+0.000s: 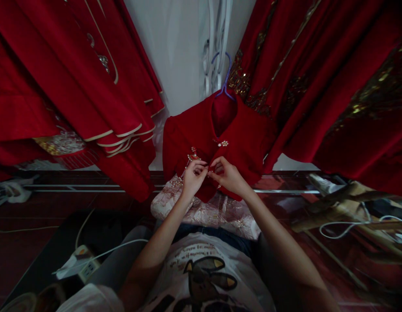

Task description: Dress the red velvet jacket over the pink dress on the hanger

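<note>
Pinched the small red jacket (246, 138) at its front opening, just below the pearl clasp (223, 143). Kept the left hand (193, 175) curled narrow on the edge beside a red beaded ornament (192, 157), and the right hand (227, 175) just as narrow on the facing edge, fingertips almost touching. Found the jacket hung mid-view on a blue hanger (224, 78) against the white wall, above a pale embroidered cloth (220, 214) on the lap. Sat flanked by larger red garments (74, 86), with a white power strip (80, 264) lower left.

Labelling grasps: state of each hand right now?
Left hand: closed, fingers pinching the red jacket front by a beaded clasp.
Right hand: closed, pinching the jacket's other front edge.
</note>
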The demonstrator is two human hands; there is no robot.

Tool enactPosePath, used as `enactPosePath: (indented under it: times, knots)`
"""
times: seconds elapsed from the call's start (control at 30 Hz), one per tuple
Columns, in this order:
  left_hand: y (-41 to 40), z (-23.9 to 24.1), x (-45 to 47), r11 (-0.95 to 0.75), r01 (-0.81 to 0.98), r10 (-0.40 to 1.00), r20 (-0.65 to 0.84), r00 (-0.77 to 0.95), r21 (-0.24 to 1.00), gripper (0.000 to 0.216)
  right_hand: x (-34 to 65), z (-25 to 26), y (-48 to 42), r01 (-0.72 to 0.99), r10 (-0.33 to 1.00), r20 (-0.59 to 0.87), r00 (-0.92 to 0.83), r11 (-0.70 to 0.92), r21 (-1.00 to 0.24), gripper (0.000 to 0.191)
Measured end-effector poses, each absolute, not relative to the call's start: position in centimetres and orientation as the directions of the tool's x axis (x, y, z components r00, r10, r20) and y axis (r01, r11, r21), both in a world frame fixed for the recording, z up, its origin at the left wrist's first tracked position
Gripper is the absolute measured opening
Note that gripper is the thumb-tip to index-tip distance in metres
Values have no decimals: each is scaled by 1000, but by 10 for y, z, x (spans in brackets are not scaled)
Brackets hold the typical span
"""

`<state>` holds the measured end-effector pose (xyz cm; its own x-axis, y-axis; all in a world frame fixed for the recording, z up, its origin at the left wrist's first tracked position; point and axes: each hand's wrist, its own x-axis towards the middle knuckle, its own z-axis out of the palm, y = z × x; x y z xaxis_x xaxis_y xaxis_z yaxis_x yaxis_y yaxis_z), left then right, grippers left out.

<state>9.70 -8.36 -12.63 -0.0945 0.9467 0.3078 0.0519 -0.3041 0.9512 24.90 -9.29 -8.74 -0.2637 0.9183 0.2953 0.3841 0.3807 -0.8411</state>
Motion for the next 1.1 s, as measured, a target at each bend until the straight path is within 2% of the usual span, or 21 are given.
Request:
enactPosePath:
  times: [0.1,0.17,0.27,0.43,0.67,1.1]
  knots:
    - [-77,-130,90,-433,308,824,511,-247,847,32,251,-86,-92,355,921,295,-256,373,-857,25]
    - [-70,-132,85,-457,351,780,558,-283,817,39,255,-85,-92,311,913,289,-288,374,-874,25]
    - [-60,-134,81,-468,280,799,537,-271,838,38,258,-83,-90,246,905,295,-308,375,-894,26]
    - [-53,-132,81,-468,134,828,487,-277,873,34,249,-79,-80,193,921,355,-158,382,-904,24]
    - [-48,-129,81,-417,145,859,441,-258,897,32,234,-80,-57,264,893,440,-91,448,-854,19]
    - [-48,-119,82,-348,-47,921,331,-207,936,28,219,-87,-45,312,856,510,-86,509,-802,10]
